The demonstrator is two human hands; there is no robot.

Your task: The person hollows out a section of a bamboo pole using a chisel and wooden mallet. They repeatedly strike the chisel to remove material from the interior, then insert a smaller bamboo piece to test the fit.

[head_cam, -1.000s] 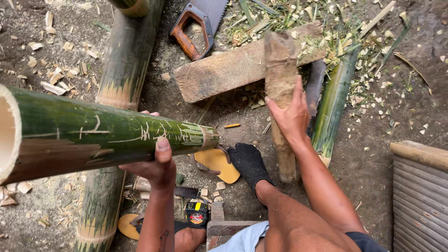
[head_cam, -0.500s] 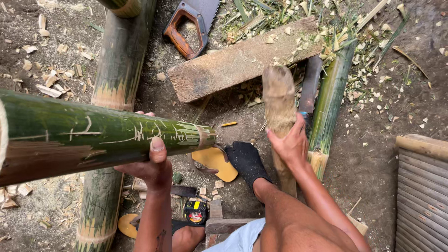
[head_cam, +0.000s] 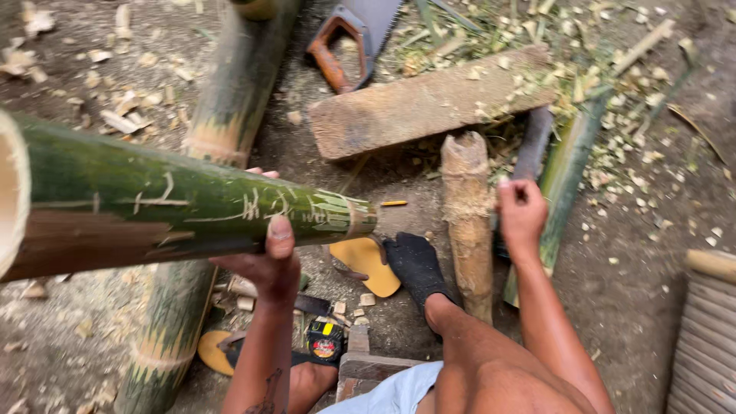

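Note:
My left hand (head_cam: 268, 261) grips a thick green bamboo pole (head_cam: 153, 207) from below, thumb on top, holding it level across the left of the view with its hollow cut end nearest me. My right hand (head_cam: 523, 215) is curled shut to the right of an upright, frayed wooden stub (head_cam: 468, 207). It closes on the lower end of a long dark tool (head_cam: 533, 142) that lies between the stub and a green bamboo strip (head_cam: 571, 161). My foot in a dark sock (head_cam: 418, 264) rests beside a yellow sandal (head_cam: 364, 257).
A worn plank (head_cam: 429, 103) lies across the ground beyond the stub, with an orange-handled saw (head_cam: 353, 31) behind it. Another bamboo culm (head_cam: 222, 115) lies under the held pole. A tape measure (head_cam: 324, 340) sits by my leg. Chips litter the dirt. A ribbed panel (head_cam: 705, 345) is at right.
My right hand slid down off the wooden stub and moved right onto the dark tool. The left hand kept hold of the bamboo pole, which barely shifted.

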